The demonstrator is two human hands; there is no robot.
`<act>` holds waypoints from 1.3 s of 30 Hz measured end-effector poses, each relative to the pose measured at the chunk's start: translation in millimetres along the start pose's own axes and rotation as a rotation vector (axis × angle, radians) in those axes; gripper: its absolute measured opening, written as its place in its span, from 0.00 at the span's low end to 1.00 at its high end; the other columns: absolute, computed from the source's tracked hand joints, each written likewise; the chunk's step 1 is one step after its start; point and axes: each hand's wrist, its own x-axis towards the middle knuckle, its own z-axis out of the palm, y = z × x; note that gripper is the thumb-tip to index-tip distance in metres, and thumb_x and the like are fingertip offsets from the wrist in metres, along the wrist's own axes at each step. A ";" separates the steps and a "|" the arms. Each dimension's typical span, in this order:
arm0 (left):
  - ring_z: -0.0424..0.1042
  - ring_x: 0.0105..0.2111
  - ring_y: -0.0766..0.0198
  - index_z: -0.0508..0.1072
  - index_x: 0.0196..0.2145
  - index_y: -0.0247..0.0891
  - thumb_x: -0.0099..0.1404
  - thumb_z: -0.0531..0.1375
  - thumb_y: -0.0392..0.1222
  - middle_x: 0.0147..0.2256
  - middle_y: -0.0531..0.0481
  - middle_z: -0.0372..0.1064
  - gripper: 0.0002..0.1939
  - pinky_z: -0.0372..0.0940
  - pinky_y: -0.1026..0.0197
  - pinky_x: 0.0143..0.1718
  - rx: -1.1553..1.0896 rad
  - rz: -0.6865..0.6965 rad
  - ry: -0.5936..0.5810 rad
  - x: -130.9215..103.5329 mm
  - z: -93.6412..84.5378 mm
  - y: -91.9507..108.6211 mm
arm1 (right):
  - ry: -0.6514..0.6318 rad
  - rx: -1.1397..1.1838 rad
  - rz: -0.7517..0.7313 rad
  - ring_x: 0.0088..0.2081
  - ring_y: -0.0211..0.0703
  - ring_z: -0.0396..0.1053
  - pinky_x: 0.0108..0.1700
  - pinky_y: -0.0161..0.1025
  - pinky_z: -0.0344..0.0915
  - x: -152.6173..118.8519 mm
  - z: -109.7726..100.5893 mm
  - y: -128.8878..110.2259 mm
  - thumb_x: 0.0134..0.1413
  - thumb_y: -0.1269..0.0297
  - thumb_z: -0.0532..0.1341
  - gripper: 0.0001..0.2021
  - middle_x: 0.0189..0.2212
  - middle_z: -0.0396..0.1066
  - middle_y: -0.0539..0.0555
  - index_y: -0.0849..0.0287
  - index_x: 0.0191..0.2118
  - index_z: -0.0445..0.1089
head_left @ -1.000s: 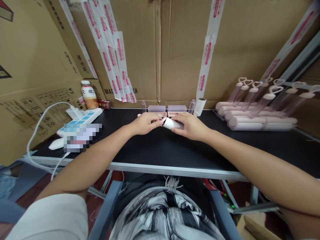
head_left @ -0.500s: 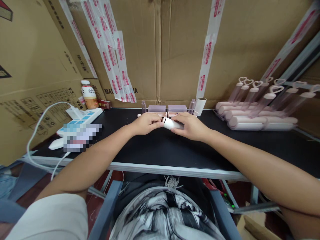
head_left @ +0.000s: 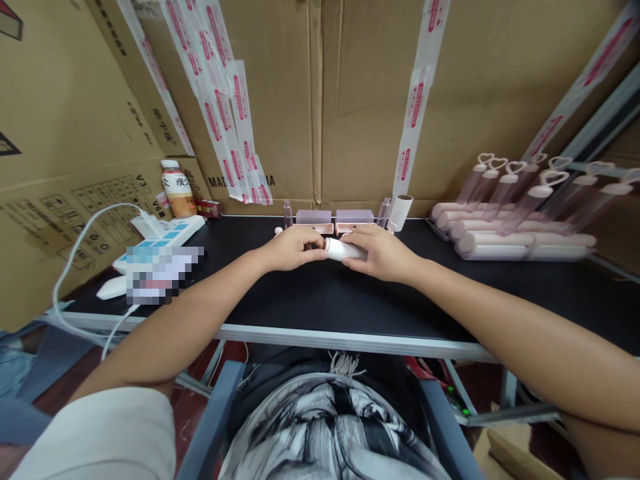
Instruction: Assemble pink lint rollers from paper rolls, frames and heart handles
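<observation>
A smooth white tube lies sideways between my hands, just above the black tabletop. My right hand wraps its right part, with fingers over the top and thumb below. At the left end, my left hand is closed with thumb and fingertips on the tube's pale rim. Behind my hands stand two open pink boxes with translucent lilac lids. Small lilac clear tubes stand at either side of them. A white hollow cylinder stands upright behind my right hand.
On the right, several pale pink cylinders lie under clear tubes with heart-shaped tops. To the left are a power strip with a white cable, a drink bottle and a small red box. Cardboard walls enclose the back.
The dark gap ring near the tube's left end no longer shows, and the white surface there looks continuous. Both hands stay in nearly the same place.
</observation>
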 end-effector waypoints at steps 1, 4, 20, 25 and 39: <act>0.71 0.32 0.64 0.76 0.34 0.36 0.69 0.64 0.52 0.34 0.49 0.76 0.15 0.62 0.61 0.38 0.003 -0.008 0.001 -0.1 -0.2 0.6 | -0.002 0.000 -0.001 0.46 0.58 0.74 0.50 0.51 0.68 -0.1 0.1 0.0 0.59 0.61 0.68 0.16 0.44 0.78 0.63 0.60 0.51 0.77; 0.68 0.29 0.66 0.77 0.35 0.36 0.68 0.65 0.53 0.32 0.51 0.75 0.15 0.60 0.63 0.35 -0.001 -0.047 -0.004 -0.9 -0.3 1.6 | -0.005 -0.002 -0.001 0.46 0.58 0.74 0.50 0.51 0.68 -0.3 -0.1 -0.3 0.59 0.61 0.68 0.16 0.45 0.78 0.63 0.60 0.51 0.77; 0.68 0.29 0.67 0.78 0.36 0.37 0.68 0.65 0.53 0.32 0.52 0.75 0.15 0.60 0.63 0.35 -0.035 -0.081 -0.075 -1.8 -0.2 1.7 | -0.033 0.015 -0.020 0.47 0.59 0.74 0.51 0.53 0.68 0.2 -1.6 -2.6 0.59 0.62 0.68 0.16 0.44 0.79 0.62 0.60 0.52 0.77; 0.69 0.30 0.66 0.78 0.36 0.37 0.67 0.65 0.53 0.32 0.52 0.75 0.15 0.60 0.63 0.34 -0.043 -0.092 -0.087 -2.0 -0.8 1.6 | -0.039 0.017 -0.023 0.47 0.58 0.74 0.51 0.52 0.68 0.3 -2.0 -2.9 0.59 0.62 0.68 0.16 0.44 0.79 0.61 0.59 0.52 0.77; 0.70 0.31 0.65 0.79 0.37 0.38 0.68 0.65 0.53 0.32 0.51 0.75 0.15 0.60 0.62 0.35 -0.056 -0.100 -0.130 -3.0 -2.2 2.5 | -0.056 0.026 -0.036 0.46 0.57 0.74 0.49 0.51 0.68 0.3 -3.1 -4.0 0.59 0.62 0.68 0.16 0.44 0.78 0.61 0.59 0.51 0.78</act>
